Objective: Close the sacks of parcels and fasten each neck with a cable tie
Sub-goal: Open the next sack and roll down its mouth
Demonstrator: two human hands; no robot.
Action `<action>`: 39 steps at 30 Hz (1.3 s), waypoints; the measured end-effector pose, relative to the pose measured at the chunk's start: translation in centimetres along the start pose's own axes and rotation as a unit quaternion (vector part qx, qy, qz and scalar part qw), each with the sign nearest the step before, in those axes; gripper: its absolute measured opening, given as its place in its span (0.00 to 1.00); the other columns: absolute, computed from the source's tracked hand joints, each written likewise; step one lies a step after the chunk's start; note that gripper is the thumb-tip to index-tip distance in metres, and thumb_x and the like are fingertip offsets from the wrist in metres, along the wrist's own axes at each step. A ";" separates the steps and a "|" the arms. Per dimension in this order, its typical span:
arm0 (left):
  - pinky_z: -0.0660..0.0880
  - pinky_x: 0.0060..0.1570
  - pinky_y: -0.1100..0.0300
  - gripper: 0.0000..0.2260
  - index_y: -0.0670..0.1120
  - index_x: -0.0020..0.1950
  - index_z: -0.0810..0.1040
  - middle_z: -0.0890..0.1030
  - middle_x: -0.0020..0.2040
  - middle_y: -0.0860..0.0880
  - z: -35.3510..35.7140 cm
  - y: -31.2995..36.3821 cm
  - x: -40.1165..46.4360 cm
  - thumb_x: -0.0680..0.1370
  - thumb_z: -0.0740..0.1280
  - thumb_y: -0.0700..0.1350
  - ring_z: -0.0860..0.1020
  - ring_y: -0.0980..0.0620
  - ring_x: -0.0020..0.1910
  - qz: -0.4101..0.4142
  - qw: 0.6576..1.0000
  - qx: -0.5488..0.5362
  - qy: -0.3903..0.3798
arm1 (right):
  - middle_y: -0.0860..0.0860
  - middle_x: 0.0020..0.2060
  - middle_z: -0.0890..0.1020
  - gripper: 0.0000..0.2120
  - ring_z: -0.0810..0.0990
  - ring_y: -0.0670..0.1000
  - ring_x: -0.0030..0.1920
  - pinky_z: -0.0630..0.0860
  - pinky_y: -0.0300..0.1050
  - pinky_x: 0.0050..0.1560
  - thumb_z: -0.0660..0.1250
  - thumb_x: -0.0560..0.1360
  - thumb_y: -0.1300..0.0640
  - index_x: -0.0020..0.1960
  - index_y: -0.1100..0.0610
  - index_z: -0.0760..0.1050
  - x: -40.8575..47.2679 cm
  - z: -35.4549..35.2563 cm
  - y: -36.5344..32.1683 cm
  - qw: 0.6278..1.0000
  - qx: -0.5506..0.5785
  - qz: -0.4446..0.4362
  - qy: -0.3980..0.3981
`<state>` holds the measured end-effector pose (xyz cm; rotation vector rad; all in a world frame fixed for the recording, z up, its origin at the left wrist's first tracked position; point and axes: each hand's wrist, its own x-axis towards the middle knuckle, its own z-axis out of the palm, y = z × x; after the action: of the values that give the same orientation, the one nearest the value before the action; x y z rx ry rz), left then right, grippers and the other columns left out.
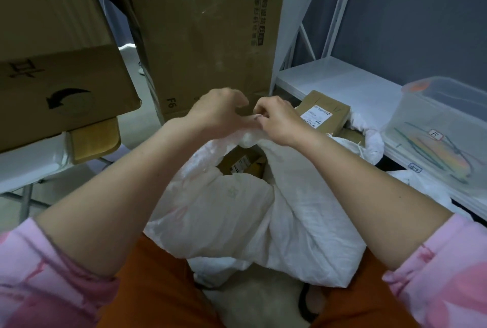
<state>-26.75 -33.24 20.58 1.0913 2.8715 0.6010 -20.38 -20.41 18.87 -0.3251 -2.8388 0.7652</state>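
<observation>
Two hands' fingers pinch one white sack's gathered neck; second sack open.

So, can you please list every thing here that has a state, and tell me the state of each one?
Near sack: neck gathered, a gap still open, no tie seen.
Far sack: open, rim rolled down, a parcel sticking out.
Clear bin: lid on, cable ties inside.
Left hand: pinching the neck.
Right hand: pinching the neck.
</observation>
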 end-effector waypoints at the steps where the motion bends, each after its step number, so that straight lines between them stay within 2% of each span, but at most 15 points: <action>1: 0.79 0.46 0.55 0.14 0.48 0.57 0.79 0.80 0.51 0.51 0.2 0.2 -0.1 0.76 0.67 0.54 0.79 0.51 0.47 0.016 1.000 0.018 -0.013 | 0.48 0.45 0.76 0.03 0.76 0.49 0.47 0.74 0.45 0.44 0.63 0.79 0.58 0.47 0.53 0.74 0.2 0.1 0.0 1.000 0.023 0.008 -0.003; 3: 0.78 0.36 0.57 0.07 0.48 0.53 0.81 0.81 0.43 0.50 0.7 0.0 0.0 0.78 0.65 0.47 0.79 0.51 0.39 0.015 0.997 0.078 -0.007 | 0.48 0.45 0.76 0.04 0.76 0.48 0.47 0.73 0.43 0.44 0.62 0.79 0.57 0.47 0.52 0.75 0.2 0.2 0.0 0.998 0.061 0.018 -0.013; 5: 0.73 0.33 0.59 0.06 0.48 0.50 0.80 0.79 0.40 0.50 1.1 -0.2 0.3 0.78 0.64 0.42 0.78 0.51 0.38 -0.011 0.994 0.105 0.017 | 0.48 0.47 0.77 0.02 0.76 0.47 0.47 0.74 0.42 0.45 0.63 0.79 0.55 0.51 0.52 0.74 -0.2 0.3 0.1 0.996 0.089 0.024 -0.019; 9: 0.78 0.42 0.55 0.07 0.47 0.52 0.79 0.79 0.44 0.48 1.1 -0.7 1.1 0.78 0.63 0.39 0.78 0.48 0.42 -0.062 0.991 0.093 0.072 | 0.49 0.54 0.78 0.15 0.76 0.48 0.54 0.75 0.43 0.53 0.70 0.74 0.56 0.60 0.55 0.75 -1.0 -0.2 1.0 0.999 0.030 0.004 -0.015; 11: 0.78 0.45 0.52 0.08 0.47 0.51 0.79 0.79 0.45 0.48 1.1 -1.0 1.6 0.77 0.62 0.38 0.78 0.47 0.44 -0.079 0.991 0.075 0.077 | 0.51 0.56 0.79 0.13 0.77 0.50 0.56 0.76 0.45 0.55 0.69 0.75 0.59 0.59 0.56 0.78 -1.3 -0.4 1.6 1.000 -0.005 0.013 -0.004; 14: 0.74 0.41 0.55 0.09 0.48 0.47 0.77 0.78 0.44 0.48 1.0 -0.9 2.0 0.76 0.60 0.37 0.77 0.47 0.44 -0.101 0.992 0.044 0.062 | 0.51 0.55 0.80 0.10 0.78 0.49 0.54 0.77 0.44 0.53 0.67 0.76 0.63 0.55 0.56 0.81 -1.3 -0.7 2.2 0.999 0.015 0.044 -0.004; 20: 0.78 0.43 0.53 0.08 0.47 0.46 0.78 0.78 0.45 0.47 0.8 -1.2 2.0 0.76 0.60 0.37 0.78 0.47 0.44 -0.114 0.991 -0.057 0.048 | 0.52 0.52 0.81 0.09 0.78 0.47 0.49 0.77 0.43 0.50 0.68 0.75 0.62 0.54 0.58 0.82 -0.7 -1.2 2.1 0.990 0.082 0.070 -0.090; 22: 0.78 0.43 0.53 0.08 0.47 0.47 0.77 0.78 0.47 0.46 0.8 -1.4 1.7 0.77 0.61 0.37 0.77 0.47 0.44 -0.118 0.991 -0.037 0.060 | 0.51 0.49 0.82 0.08 0.79 0.49 0.48 0.78 0.44 0.50 0.69 0.74 0.63 0.52 0.57 0.82 -0.5 -1.4 2.2 0.980 0.131 0.091 -0.121; 24: 0.76 0.44 0.54 0.09 0.46 0.54 0.77 0.77 0.51 0.47 0.6 -1.0 1.1 0.77 0.63 0.37 0.77 0.47 0.46 -0.091 0.989 0.065 0.098 | 0.51 0.47 0.83 0.08 0.80 0.50 0.47 0.80 0.43 0.48 0.69 0.74 0.64 0.51 0.57 0.83 -0.2 -1.7 2.3 0.965 0.183 0.103 -0.154; 26: 0.74 0.46 0.56 0.15 0.48 0.61 0.75 0.77 0.56 0.48 0.4 0.3 0.4 0.76 0.63 0.36 0.77 0.48 0.51 -0.021 0.989 0.105 0.106 | 0.53 0.47 0.84 0.09 0.82 0.52 0.47 0.81 0.46 0.51 0.68 0.74 0.66 0.52 0.57 0.82 0.2 -1.9 2.5 0.957 0.208 0.104 -0.174; 29: 0.77 0.52 0.51 0.14 0.53 0.62 0.76 0.79 0.58 0.50 0.8 2.2 -0.7 0.79 0.59 0.43 0.77 0.49 0.55 0.051 0.996 0.061 0.030 | 0.58 0.45 0.83 0.09 0.77 0.56 0.43 0.76 0.48 0.48 0.66 0.75 0.68 0.47 0.57 0.83 0.6 -2.2 2.6 0.947 0.243 0.106 -0.183; 32: 0.77 0.47 0.54 0.12 0.51 0.58 0.78 0.80 0.51 0.50 1.2 2.2 -0.6 0.81 0.57 0.48 0.78 0.50 0.48 0.048 0.996 0.074 -0.025 | 0.56 0.40 0.82 0.09 0.77 0.53 0.38 0.75 0.44 0.41 0.66 0.74 0.68 0.44 0.57 0.83 0.4 -2.7 2.8 0.938 0.253 0.123 -0.204; 34: 0.74 0.40 0.58 0.08 0.47 0.55 0.79 0.79 0.46 0.49 1.3 2.1 0.0 0.80 0.61 0.45 0.77 0.51 0.41 0.016 0.995 0.093 -0.038 | 0.54 0.43 0.82 0.08 0.77 0.49 0.39 0.76 0.41 0.39 0.67 0.74 0.66 0.45 0.56 0.82 0.0 -2.7 2.3 0.949 0.229 0.119 -0.181; 37: 0.71 0.37 0.58 0.06 0.43 0.51 0.78 0.79 0.43 0.46 1.4 2.1 1.0 0.79 0.62 0.40 0.77 0.48 0.39 -0.060 0.989 0.127 -0.042 | 0.50 0.51 0.80 0.05 0.78 0.49 0.51 0.77 0.47 0.53 0.69 0.75 0.59 0.50 0.53 0.78 -0.6 -1.9 1.2 0.995 0.075 0.064 -0.025; 39: 0.71 0.35 0.58 0.06 0.42 0.48 0.78 0.78 0.40 0.46 1.1 1.9 1.7 0.79 0.62 0.40 0.75 0.48 0.36 -0.102 0.988 0.108 -0.041 | 0.51 0.53 0.79 0.12 0.77 0.51 0.55 0.77 0.49 0.55 0.71 0.74 0.55 0.56 0.55 0.78 -1.3 -1.4 0.3 0.999 -0.010 0.017 0.034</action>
<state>-26.66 -30.44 20.46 0.8029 2.9760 0.2327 -18.75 -19.87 19.75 -0.3968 -2.7851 0.7187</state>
